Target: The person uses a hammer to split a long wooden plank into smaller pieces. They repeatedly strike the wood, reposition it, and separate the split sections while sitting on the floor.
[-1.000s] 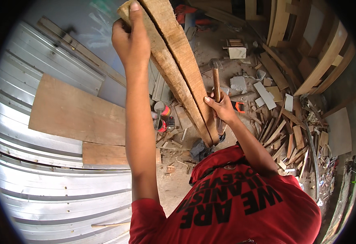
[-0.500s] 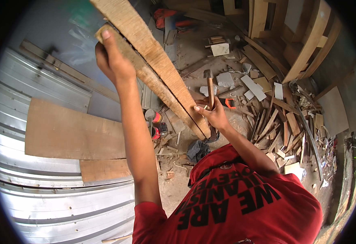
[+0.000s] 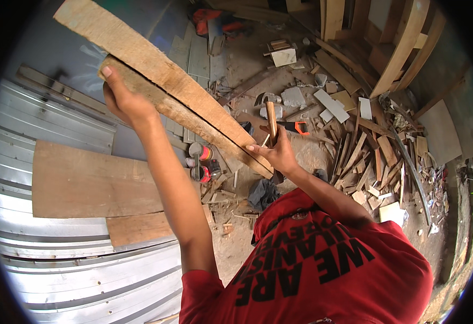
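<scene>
Two long wooden beams, a lighter one (image 3: 134, 51) and a rougher, weathered one (image 3: 177, 110), lie side by side with a dark narrow gap between them. They slant from the upper left down toward my chest. My left hand (image 3: 131, 105) is closed around the weathered beam near its far end, thumb on its upper face. My right hand (image 3: 280, 154) has its thumb against the beams' near end and is closed on a hammer, whose wooden handle (image 3: 271, 121) stands up from the fist. A thin pale sliver shows by those fingers; its kind is unclear.
Scrap wood (image 3: 355, 167) is heaped on the right. An orange-handled saw (image 3: 300, 128) lies beyond my right hand. Paint cans (image 3: 200, 173) stand left of the beams' near end. Corrugated metal sheets (image 3: 80, 270) and a plywood panel (image 3: 90, 181) line the left; wooden frames (image 3: 401, 54) stand far right.
My left hand has swung left and slightly down with the beams, which now slant more sideways. My right hand moved slightly left, and the hammer in it has turned.
</scene>
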The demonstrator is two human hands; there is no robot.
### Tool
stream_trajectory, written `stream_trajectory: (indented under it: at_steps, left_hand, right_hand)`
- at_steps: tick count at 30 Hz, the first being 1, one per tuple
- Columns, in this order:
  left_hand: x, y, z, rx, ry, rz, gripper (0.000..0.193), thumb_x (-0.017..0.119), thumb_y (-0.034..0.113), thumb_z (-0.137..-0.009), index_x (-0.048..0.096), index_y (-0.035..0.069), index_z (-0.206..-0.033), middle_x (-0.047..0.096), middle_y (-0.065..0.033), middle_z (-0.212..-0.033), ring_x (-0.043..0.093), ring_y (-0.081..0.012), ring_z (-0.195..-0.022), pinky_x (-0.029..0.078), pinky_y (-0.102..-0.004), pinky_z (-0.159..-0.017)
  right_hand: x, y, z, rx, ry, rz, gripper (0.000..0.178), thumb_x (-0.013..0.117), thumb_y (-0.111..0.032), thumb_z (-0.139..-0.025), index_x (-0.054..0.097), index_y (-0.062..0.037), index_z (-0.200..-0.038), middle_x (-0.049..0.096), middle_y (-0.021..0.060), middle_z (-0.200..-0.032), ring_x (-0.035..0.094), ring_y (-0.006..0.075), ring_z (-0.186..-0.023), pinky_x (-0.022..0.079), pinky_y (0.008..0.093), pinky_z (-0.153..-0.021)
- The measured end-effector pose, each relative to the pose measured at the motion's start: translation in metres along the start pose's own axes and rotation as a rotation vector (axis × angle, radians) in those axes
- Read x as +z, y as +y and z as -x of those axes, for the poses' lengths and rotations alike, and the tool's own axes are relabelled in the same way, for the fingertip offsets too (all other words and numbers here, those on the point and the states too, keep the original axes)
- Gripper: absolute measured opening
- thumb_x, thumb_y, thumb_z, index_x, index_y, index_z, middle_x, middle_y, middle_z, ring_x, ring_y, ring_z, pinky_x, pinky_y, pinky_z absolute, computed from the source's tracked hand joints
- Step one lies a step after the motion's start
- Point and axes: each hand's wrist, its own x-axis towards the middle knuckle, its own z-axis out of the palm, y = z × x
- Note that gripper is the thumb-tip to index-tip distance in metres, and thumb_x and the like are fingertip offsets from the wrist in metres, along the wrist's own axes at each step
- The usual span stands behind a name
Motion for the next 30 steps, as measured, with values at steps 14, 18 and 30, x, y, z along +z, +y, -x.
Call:
stream_trajectory:
  at_steps: [14,18,30]
  left_hand:
    - [-0.085,-0.008,-0.026,0.218,0.011,0.205,0.073,0.033,0.058,-0.1,0.029,0.005,-0.15,0.038,-0.0228,-0.148,0.044,-0.0381,-0.135,0.045,-0.0491,-0.108]
    - [-0.156,-0.033,-0.036,0.621,0.008,-0.228,0.068,0.029,0.055,-0.1,0.031,0.007,-0.149,0.054,-0.0256,-0.132,0.066,-0.0384,-0.108,0.061,-0.0532,-0.086]
    - [-0.179,-0.019,-0.036,0.412,-0.029,0.421,0.069,0.038,0.049,-0.1,0.024,0.006,-0.151,0.059,-0.0302,-0.12,0.072,-0.0336,-0.085,0.063,-0.039,-0.061]
  right_hand:
    - [-0.002,-0.016,0.002,-0.008,-0.129,-0.029,0.099,0.091,-0.051,-0.064,0.04,0.0072,-0.126,0.06,0.024,-0.099,0.064,0.031,-0.092,0.052,0.0389,-0.079]
    - [-0.023,-0.059,0.004,0.043,-0.291,0.097,0.1,0.093,-0.04,-0.066,0.036,0.0056,-0.135,0.059,0.0226,-0.116,0.062,0.0265,-0.104,0.051,0.0398,-0.086]
    - [0.002,-0.046,-0.013,-0.043,-0.416,0.239,0.096,0.088,-0.036,-0.072,0.029,0.0037,-0.136,0.061,0.031,-0.104,0.063,0.0448,-0.096,0.05,0.0485,-0.083]
